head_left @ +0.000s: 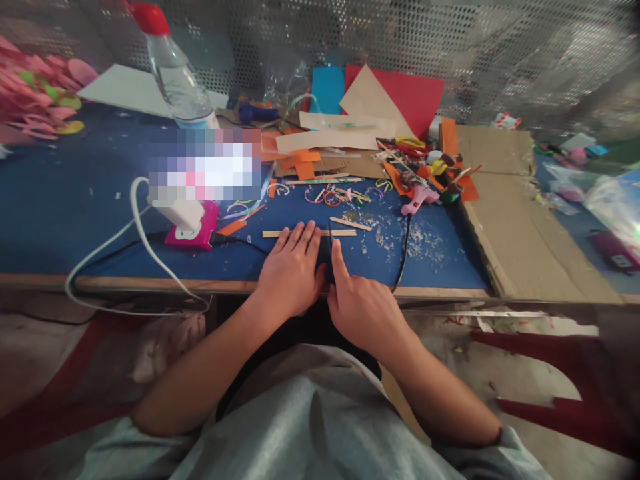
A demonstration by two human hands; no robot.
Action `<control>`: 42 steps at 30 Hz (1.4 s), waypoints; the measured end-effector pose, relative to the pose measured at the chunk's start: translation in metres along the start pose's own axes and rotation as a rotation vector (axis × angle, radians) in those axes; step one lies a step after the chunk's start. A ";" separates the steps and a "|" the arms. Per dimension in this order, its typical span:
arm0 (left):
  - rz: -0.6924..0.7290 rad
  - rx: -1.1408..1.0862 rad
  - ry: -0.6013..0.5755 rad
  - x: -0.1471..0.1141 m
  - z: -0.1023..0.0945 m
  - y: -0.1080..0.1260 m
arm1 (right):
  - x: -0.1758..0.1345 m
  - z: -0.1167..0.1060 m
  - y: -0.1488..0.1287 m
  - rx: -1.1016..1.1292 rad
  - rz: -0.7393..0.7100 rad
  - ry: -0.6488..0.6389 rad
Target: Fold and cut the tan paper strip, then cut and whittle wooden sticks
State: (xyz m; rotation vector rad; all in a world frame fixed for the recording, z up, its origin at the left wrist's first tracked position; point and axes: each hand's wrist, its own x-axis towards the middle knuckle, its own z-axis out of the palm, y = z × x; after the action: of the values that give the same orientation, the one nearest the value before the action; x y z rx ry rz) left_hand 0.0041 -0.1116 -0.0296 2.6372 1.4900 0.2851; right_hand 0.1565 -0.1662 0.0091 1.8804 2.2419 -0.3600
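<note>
My left hand (287,273) lies flat, its fingers stretched over thin wooden sticks (346,233) and pressing them to the blue tabletop. The sticks run left to right, side by side, and show on both sides of that hand. In my right hand (370,310) is a narrow dark knife (330,231), with the index finger laid along it. Its blade crosses the sticks just right of my left fingertips; most of the handle is hidden by my hands. A loose flat craft stick (351,223) rests just beyond, touching nothing I can make out.
Pale shavings (425,237) are scattered to the right, near a pink glue gun (419,199) with a black cord. A magenta power socket (193,230) with a white cable stands left. Behind are a water bottle (180,80) and coloured paper (400,100). Cardboard (515,213) covers the right.
</note>
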 end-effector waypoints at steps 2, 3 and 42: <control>-0.002 -0.003 -0.003 0.000 -0.001 0.000 | 0.000 -0.001 0.000 0.000 -0.009 0.000; -0.003 -0.001 -0.008 0.000 -0.001 0.000 | 0.001 -0.001 0.000 0.001 -0.011 -0.003; 0.027 0.041 0.028 0.000 0.002 -0.004 | 0.001 -0.004 -0.006 0.014 0.000 -0.006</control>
State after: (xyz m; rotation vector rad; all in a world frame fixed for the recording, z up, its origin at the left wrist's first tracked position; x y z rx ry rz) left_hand 0.0016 -0.1094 -0.0322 2.6985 1.4850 0.2972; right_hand 0.1509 -0.1654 0.0133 1.8844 2.2413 -0.3818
